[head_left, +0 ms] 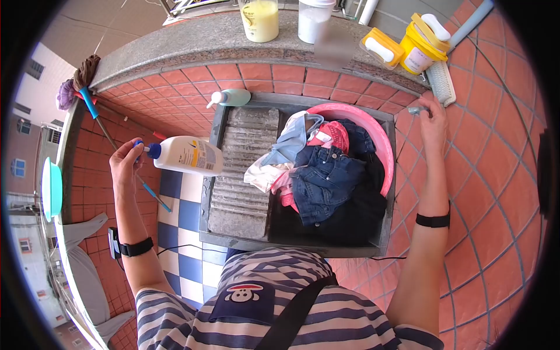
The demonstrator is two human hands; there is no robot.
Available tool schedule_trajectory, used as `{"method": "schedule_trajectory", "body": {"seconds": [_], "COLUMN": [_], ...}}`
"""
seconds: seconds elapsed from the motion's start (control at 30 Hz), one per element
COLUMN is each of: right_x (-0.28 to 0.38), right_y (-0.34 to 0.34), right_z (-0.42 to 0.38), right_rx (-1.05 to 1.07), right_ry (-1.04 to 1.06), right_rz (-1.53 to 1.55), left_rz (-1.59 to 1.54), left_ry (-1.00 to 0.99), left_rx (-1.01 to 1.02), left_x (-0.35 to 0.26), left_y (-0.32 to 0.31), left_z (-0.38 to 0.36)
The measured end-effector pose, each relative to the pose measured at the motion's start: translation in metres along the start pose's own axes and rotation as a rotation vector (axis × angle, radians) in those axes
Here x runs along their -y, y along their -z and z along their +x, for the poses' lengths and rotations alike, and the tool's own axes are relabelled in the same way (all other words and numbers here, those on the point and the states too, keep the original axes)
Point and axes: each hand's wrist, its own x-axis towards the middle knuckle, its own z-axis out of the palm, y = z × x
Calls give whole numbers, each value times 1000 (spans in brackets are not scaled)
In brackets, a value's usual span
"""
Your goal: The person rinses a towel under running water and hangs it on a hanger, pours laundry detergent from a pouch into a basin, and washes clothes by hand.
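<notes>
My left hand (pixel 127 160) pinches the blue cap (pixel 146 149) of a white bottle (pixel 189 156), which is tilted onto its side left of the stone sink (pixel 205 204). The bottle's label has yellow and dark print. At the right, beside the tiled wall, the fingers of my right hand (pixel 433 116) close around a small grey-blue piece (pixel 416 110) whose kind I cannot make out. Between my hands, a pink basin (pixel 382 140) sits in the sink. Clothes spill from it, with blue denim (pixel 326 181) on top and a pale blue and white garment (pixel 289 146) beside it.
A ridged washboard (pixel 242 181) fills the sink's left side. A pale green pump bottle (pixel 236 97) stands at its back corner. On the ledge are a yellow-filled container (pixel 260 22), a white-lidded tub (pixel 315 20) and a yellow bucket (pixel 417 55). A mop (pixel 87 105) leans left.
</notes>
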Motion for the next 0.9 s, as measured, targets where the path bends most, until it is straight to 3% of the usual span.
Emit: {"method": "schedule_trajectory", "body": {"seconds": [0.1,0.23,0.37,0.43,0.5,0.53,0.57,0.63,0.7,0.8,0.9], "right_x": [-16,-25,-35,1,106,128,180,237,292,335,337], "right_y": [-1,1,2,-1,-25,-54,-89,-156,-206,-253,-290], "right_z": [-11,-11,-7,-8,-30,-43,-75,-136,-199,-242,-262], "right_rx": [-50,-1,1,-217,-152,-62,38,357,489,770,831], "right_ry": [14,-24,-39,68,18,133,-174,-150,-24,321,185], "right_rz": [316,579,491,115,-25,123,403,361,288,245,184], "left_rz": [167,570,695,728,686,692,697,728,747,769,795], "left_ry": [3,-18,-144,-189,-60,-31,-1,66,144,327,431], "left_rx": [46,-11,-44,-1,52,76,102,164,208,316,382], "left_x": [22,63,95,118,138,158,184,230,283,364,430], "left_y": [38,34,31,34,31,29,25,12,-5,-28,-54], "left_z": [11,24,48,64,80,92,105,126,144,168,188]}}
